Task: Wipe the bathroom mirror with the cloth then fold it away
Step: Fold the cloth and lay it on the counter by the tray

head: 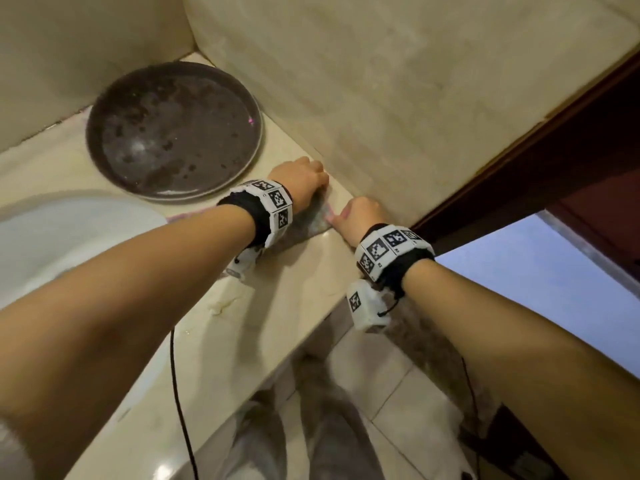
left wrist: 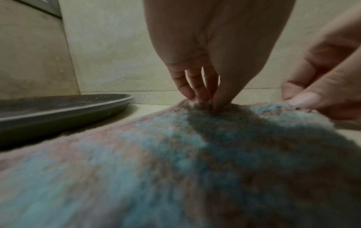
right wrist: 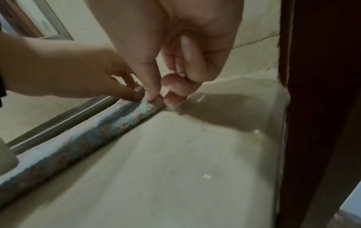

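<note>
My left hand (left wrist: 197, 72) and right hand (right wrist: 171, 61) each pinch the fuzzy blue-pink cloth (left wrist: 175, 162). It lies flat on the smooth stone counter (head: 263, 306), beside a round dark tray (head: 173, 129).

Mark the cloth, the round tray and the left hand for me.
cloth (left wrist: 175, 154), left wrist view, on the fuzzy blue-and-pink top face.
round tray (head: 173, 133), head view, on the speckled dark floor of it.
left hand (head: 301, 180), head view, on the back of the hand, which pinches the cloth's far edge.
</note>
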A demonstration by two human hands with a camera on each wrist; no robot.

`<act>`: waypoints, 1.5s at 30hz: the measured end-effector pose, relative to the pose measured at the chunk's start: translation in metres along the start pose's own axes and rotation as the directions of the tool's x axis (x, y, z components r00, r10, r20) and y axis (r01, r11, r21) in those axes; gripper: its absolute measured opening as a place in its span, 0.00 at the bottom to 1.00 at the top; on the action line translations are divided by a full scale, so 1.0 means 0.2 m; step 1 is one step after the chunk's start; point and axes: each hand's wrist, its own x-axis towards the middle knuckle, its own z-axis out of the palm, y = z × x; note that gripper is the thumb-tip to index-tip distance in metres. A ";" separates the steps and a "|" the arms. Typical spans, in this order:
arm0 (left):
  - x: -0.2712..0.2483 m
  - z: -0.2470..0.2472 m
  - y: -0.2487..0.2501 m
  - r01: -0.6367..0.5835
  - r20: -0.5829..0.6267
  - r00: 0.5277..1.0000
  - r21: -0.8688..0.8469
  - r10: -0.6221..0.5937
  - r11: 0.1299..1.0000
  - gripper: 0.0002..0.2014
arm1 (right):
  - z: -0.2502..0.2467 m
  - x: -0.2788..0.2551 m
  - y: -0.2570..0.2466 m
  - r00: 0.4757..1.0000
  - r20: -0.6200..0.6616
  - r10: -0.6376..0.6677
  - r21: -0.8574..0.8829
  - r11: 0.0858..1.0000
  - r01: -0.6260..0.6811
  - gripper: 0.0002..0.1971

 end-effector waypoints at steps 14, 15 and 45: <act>-0.23 -0.13 -0.27 -0.084 -0.094 0.992 0.058 0.090 0.995 0.08 | 0.01 -0.17 -0.23 0.993 0.004 -0.116 0.141 0.983 0.114 0.15; -0.28 -0.13 -0.31 -0.070 -0.084 0.994 0.051 0.074 0.996 0.08 | 0.02 -0.19 -0.27 0.989 0.019 -0.148 0.132 0.981 0.144 0.15; -0.99 0.17 -0.63 0.361 -0.021 0.922 -0.305 -0.386 0.881 0.15 | 0.33 -0.23 -0.61 0.998 -0.004 -0.055 -0.050 0.997 0.055 0.21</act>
